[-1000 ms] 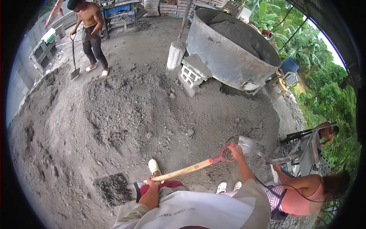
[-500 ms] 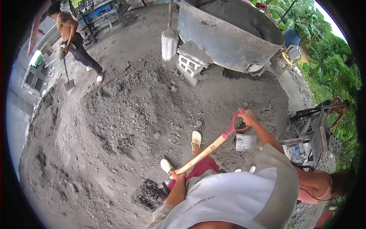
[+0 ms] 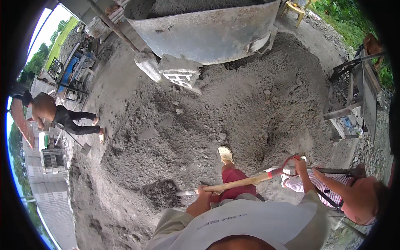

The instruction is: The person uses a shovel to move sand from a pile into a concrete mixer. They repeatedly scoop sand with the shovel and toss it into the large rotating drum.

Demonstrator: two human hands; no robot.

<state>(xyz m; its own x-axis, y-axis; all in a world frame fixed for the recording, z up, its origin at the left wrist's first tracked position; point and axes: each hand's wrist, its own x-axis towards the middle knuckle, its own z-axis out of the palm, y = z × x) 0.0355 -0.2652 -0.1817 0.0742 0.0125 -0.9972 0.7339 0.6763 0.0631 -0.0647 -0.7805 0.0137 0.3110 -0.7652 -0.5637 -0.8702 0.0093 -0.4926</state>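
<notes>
Shovel (image 3: 239, 182), one, wooden shaft, held across the front of the wearer's body, its blade to the left and carrying a dark, damp-looking load (image 3: 160, 192). Left hand (image 3: 203, 196): wrapped round the lower shaft, near the metal socket. Right hand (image 3: 300, 166): closed on the red grip (image 3: 287, 163) at the other end. Hazards, as judged: the loose load is heaped and unconfined, so a tilt or jerk of the shaft could spill it; a backward swing of the grip could strike the co-worker in pink (image 3: 362, 200), who stands just beside the right hand; a shoe (image 3: 225, 154) rests on crumbly ground and could slip. Surroundings: pile of grey sandy material (image 3: 200, 125), lumpy, spread in front of the wearer; beyond it, large metal drum (image 3: 204, 35), its high wall a barrier, with grey material inside; perforated block (image 3: 181, 78), at the drum's base, also in the way; wooden stand (image 3: 354, 100), far side right; second co-worker (image 3: 46, 110), well apart at left, with another shovel (image 3: 86, 148); block wall (image 3: 48, 191), left edge; yellow chair (image 3: 293, 12), behind the drum's right end.
</notes>
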